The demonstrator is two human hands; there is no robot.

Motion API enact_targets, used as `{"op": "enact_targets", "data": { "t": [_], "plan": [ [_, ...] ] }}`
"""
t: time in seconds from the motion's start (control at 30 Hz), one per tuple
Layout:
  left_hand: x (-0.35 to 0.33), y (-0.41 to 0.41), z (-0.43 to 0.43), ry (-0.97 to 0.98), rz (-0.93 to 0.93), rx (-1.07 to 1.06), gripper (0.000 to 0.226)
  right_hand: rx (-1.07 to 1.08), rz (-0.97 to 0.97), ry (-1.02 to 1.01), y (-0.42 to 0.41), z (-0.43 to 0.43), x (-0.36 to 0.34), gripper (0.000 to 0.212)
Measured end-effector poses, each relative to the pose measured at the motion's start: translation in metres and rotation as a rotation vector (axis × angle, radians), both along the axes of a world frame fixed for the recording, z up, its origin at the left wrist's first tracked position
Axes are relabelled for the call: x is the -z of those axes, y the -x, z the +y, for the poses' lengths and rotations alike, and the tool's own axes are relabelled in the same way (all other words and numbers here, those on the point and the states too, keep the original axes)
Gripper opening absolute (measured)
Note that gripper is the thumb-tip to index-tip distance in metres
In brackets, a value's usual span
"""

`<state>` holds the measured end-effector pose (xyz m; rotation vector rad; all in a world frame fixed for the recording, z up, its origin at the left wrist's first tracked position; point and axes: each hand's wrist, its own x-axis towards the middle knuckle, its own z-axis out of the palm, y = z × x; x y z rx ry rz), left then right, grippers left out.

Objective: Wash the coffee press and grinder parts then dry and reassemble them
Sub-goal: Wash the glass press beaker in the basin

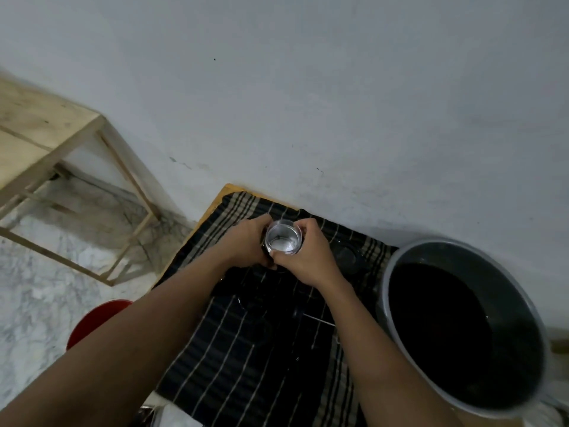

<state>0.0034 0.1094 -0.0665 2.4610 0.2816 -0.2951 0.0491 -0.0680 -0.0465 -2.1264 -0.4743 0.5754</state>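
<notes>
Both my hands grip a clear grinder cup (282, 240) over a striped cloth (246, 349) by a bare grey wall (308, 87).

My left hand (249, 241) and right hand (303, 252) close around the round, transparent cup, held between them above the dark, pale-lined cloth covering the surface. Right of my hands sits a grey basin (523, 318) of dark water; left, a bare wooden frame (46, 134) stands on marbled floor (37, 288), with open cloth near my forearms.
</notes>
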Motion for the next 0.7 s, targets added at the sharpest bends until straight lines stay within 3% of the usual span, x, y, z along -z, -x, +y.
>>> {"op": "enact_targets", "data": {
  "t": [0.37, 0.43, 0.53, 0.7],
  "plan": [
    [0.005, 0.008, -0.002, -0.033, -0.167, 0.014, 0.073, -0.156, -0.132, 0.204, -0.012, 0.005, -0.019, 0.077],
    [0.014, 0.008, -0.003, -0.045, -0.207, 0.004, 0.081, -0.192, -0.178, 0.273, -0.012, 0.007, -0.022, 0.068],
    [0.019, 0.007, -0.001, -0.076, -0.233, -0.033, 0.087, -0.23, -0.251, 0.348, -0.013, 0.01, -0.024, 0.039],
    [0.024, 0.008, -0.001, -0.06, -0.278, -0.046, 0.062, -0.216, -0.338, 0.357, -0.008, 0.009, -0.023, 0.039]
  ]
}}
